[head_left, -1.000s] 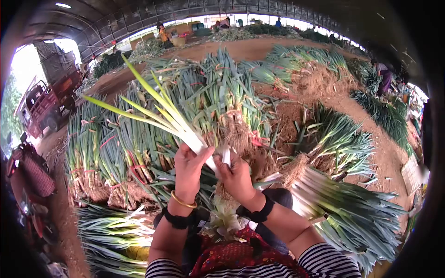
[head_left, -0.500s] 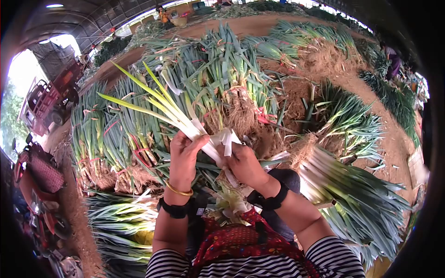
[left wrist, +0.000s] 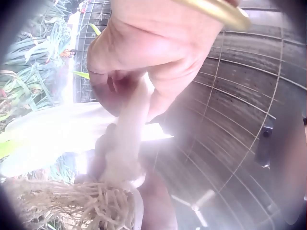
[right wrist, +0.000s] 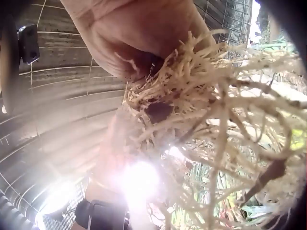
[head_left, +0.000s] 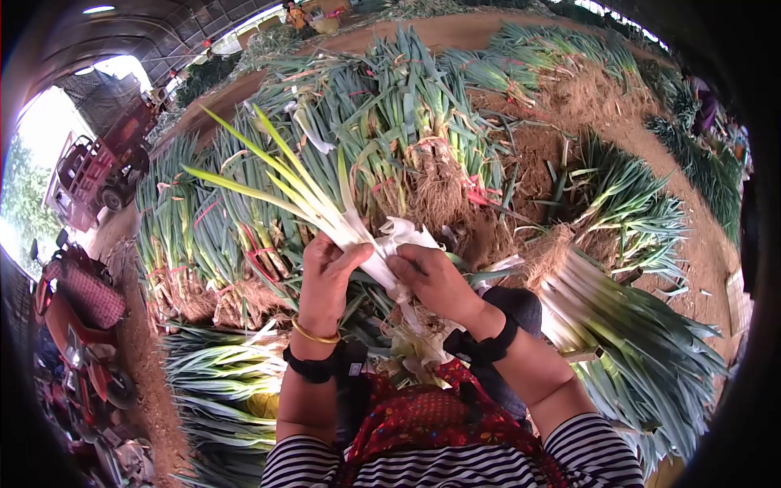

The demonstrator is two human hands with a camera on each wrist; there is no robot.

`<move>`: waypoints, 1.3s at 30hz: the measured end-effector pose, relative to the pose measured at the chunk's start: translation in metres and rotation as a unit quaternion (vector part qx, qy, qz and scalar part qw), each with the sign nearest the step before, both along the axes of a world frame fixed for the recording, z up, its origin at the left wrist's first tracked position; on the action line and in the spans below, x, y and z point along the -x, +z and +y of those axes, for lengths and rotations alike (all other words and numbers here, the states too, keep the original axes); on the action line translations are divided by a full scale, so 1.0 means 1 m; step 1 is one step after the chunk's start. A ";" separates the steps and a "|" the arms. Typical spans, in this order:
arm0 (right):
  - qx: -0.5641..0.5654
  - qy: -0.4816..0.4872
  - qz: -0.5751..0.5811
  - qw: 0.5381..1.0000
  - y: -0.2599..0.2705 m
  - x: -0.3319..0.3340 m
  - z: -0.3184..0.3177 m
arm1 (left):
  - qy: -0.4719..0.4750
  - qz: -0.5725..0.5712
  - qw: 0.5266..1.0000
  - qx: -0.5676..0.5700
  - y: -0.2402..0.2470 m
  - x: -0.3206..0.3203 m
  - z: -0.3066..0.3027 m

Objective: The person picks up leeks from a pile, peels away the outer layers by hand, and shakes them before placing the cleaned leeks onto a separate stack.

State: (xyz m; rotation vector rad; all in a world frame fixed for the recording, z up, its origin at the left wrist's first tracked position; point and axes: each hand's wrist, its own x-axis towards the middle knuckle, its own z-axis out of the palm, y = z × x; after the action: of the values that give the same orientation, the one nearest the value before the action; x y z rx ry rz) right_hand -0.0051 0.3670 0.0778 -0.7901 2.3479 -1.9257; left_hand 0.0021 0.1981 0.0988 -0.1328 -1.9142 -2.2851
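Observation:
A leek [head_left: 348, 231] with a white stem and yellow-green leaves points up and left in the head view. My left hand [head_left: 323, 281] grips its white stem between thumb and fingers. Beside it, my right hand [head_left: 439, 281] pinches a loosened pale outer layer [head_left: 404, 233] near the root end. That layer hangs away from the stem and curls at its upper end. In the right wrist view, tangled pale roots [right wrist: 206, 103] spread below the right hand, hiding its fingertips. The white stem [left wrist: 132, 122] shows under the left hand in the left wrist view.
Tied leek bundles [head_left: 224, 220] stand ahead and left. A pile of white-stemmed leeks [head_left: 643, 337] lies at right, another heap [head_left: 215, 378] at lower left. Stripped outer layers [head_left: 425, 346] lie near the lap. A parked motorbike [head_left: 77, 313] and a small truck [head_left: 85, 179] are at left.
The outer layer has come away from the stem and now spreads wider, with the right hand still pinching it. The left hand keeps its grip. The head view has tilted downward.

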 end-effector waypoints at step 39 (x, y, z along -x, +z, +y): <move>0.005 0.017 -0.219 0.976 -0.137 0.038 -0.008 | 0.008 0.060 0.946 -0.318 0.042 0.012 -0.009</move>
State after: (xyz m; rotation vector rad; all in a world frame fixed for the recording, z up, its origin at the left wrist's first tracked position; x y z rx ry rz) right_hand -0.0432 0.3592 -0.0596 -0.3515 2.0482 -1.8628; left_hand -0.0103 0.1895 0.1406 -0.1683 -1.0379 -2.6748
